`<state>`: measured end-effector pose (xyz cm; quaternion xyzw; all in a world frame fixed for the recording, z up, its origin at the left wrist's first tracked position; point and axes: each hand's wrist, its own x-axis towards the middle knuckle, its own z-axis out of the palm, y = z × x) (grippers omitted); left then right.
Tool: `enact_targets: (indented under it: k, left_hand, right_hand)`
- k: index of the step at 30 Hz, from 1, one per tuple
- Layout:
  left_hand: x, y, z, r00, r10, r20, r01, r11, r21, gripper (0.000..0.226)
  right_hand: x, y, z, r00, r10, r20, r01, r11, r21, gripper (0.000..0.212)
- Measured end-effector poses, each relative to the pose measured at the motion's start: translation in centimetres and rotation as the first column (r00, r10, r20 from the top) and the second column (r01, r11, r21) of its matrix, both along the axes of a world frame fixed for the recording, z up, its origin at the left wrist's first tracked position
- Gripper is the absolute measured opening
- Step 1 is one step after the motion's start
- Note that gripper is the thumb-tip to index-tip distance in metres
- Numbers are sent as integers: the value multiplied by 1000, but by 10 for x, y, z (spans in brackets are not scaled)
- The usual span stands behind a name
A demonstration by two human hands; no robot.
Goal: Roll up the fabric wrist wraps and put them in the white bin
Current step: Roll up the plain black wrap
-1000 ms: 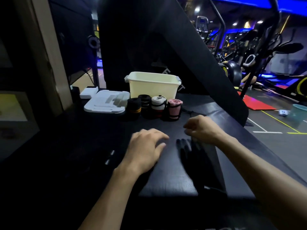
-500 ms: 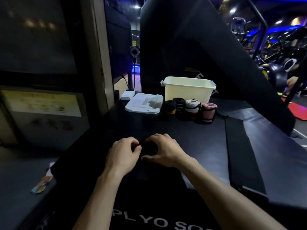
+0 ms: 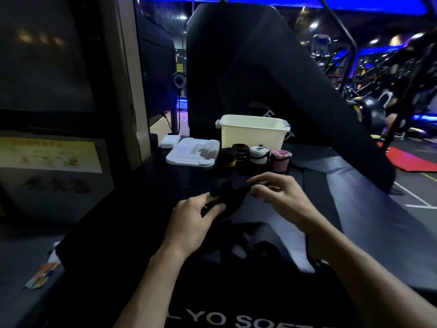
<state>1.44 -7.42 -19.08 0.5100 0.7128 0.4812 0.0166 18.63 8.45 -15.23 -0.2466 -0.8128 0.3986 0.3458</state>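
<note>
Pinching a black fabric wrist wrap [image 3: 224, 197] between them above the dark padded surface [image 3: 146, 209], the left hand [image 3: 194, 223] and right hand [image 3: 276, 195] are gripping something that looks light, limp and floppy, best held at its rolled end, with the white bin [image 3: 253, 136] waiting beyond.

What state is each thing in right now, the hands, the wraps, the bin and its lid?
Left hand: gripping the black wrap.
Right hand: pinching the same wrap.
Black wrap: held above the surface, partly bunched.
Four rolled wraps: rolled, standing upright in front of the bin.
White bin: open, contents not visible.
Lid: off, lying flat left of the bin.
</note>
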Motion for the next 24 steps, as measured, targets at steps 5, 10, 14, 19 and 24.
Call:
enact_targets:
  k: [5, 10, 14, 19, 24]
  left_hand:
    - [33, 17, 9, 991, -129, 39, 122, 983, 140, 23]
    - [56, 33, 11, 975, -216, 49, 204, 962, 180, 23]
    - [60, 41, 12, 985, -164, -54, 172, 965, 198, 18]
    - [45, 47, 4, 968, -34, -247, 56, 995, 82, 24]
    - [25, 49, -2, 974, -215, -74, 211, 976, -60, 45]
  right_hand:
    - [41, 8, 18, 995, -72, 71, 83, 982, -169, 28]
    - [59, 0, 28, 988, -47, 149, 81, 968, -236, 30]
    - [66, -5, 36, 992, -90, 85, 114, 931, -346, 24]
    - [74, 9, 51, 911, -355, -209, 164, 778, -606, 23]
    - [84, 29, 53, 810, -484, -332, 37, 607, -794, 23]
